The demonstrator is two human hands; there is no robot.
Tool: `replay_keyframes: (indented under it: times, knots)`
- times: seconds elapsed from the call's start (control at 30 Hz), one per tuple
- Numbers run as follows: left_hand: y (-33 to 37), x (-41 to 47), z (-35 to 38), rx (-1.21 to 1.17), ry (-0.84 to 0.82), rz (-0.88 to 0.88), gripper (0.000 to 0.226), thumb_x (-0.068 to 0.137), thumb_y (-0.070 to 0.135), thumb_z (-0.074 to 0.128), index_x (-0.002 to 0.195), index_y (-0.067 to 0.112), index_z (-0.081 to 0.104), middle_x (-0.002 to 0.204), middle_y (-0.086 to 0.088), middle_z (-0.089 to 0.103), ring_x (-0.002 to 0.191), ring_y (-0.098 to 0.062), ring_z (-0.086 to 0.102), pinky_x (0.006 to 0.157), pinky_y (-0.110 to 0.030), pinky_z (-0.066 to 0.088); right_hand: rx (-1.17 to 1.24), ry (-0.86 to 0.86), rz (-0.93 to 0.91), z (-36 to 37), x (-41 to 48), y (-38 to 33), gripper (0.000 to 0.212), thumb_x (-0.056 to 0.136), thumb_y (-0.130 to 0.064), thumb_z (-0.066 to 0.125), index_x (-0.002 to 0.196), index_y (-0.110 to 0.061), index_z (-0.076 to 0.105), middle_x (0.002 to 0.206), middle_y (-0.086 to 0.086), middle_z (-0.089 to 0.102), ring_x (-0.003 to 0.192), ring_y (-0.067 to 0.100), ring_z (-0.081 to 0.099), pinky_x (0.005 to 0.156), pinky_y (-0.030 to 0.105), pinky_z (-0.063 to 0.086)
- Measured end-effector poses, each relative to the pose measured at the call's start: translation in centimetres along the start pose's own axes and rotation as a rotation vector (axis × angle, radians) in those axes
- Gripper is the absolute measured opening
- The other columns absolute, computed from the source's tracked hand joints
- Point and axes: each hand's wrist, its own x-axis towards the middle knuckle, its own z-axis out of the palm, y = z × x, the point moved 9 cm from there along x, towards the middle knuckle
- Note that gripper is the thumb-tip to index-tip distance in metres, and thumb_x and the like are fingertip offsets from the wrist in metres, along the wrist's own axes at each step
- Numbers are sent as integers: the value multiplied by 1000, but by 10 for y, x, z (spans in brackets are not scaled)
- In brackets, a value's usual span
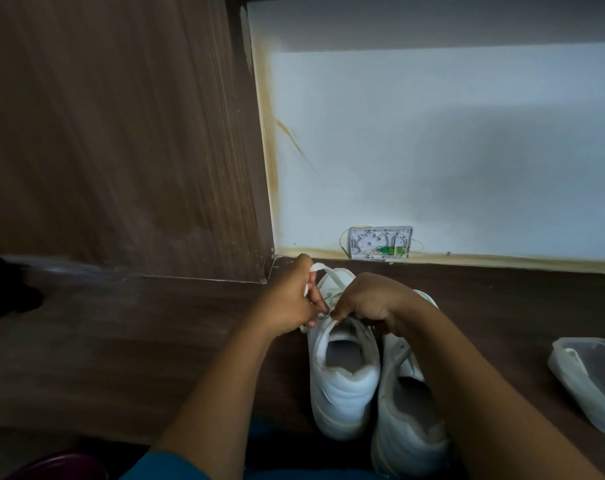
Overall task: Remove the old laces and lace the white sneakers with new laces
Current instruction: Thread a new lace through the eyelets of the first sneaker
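1. The left hand (289,299) has its fingers (315,295) curled and pressed together around a flat white shoelace (320,267), which loops out above the knuckles and runs down toward the shoe's eyelets.
2. The right hand (368,299) has its fingers (339,311) pinched on the same lace at the top of the tongue; the two hands' fingertips nearly touch there.
3. Both hands work over the left white leather sneaker (342,375), which stands upright on the dark brown wooden table (155,341), heel toward the person, toe toward the wall.
4. The second white sneaker (406,410) stands touching the right side of the first one, its heel closer to the person; the right forearm crosses over it and hides its front.
5. Well to the right of the sneakers lies a clear plastic rectangular container (592,382), something pale inside it.
6. Beyond the first sneaker's toe, a small white plastic box with a green part and thin yellow wires (380,243) sits against the pale wall (432,150).
7. To the left of the sneakers rises a brown wood-grain panel (121,133); far left lies a dark object (7,289), too dim to identify.
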Motion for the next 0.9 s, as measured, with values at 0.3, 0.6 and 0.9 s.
replay_keyframes:
  times: [0.3, 0.6, 0.9]
  knots:
    - [4, 2, -3, 24, 23, 22, 48, 75, -15, 66, 81, 20, 33, 72, -14, 61, 66, -23, 64, 62, -39, 59, -245, -72, -61, 5, 6, 1, 23, 77, -1, 62, 57, -5, 53, 41, -5, 39, 42, 9, 34, 42, 18, 27]
    - [-9, 5, 2, -139, -16, -32, 45, 76, -14, 66, 83, 18, 36, 73, -14, 60, 69, -22, 62, 62, -37, 56, -193, 128, -215, -4, 6, 3, 11, 66, -10, 77, 62, -18, 71, 41, -14, 53, 44, -2, 46, 52, 14, 38]
    - [-8, 3, 27, -94, -200, -16, 59, 54, -1, 70, 100, 26, 45, 93, -6, 57, 84, -19, 59, 69, -34, 49, -131, 52, -179, -10, -5, -5, 1, 62, -1, 71, 61, 0, 71, 50, 5, 53, 42, 8, 38, 47, 21, 29]
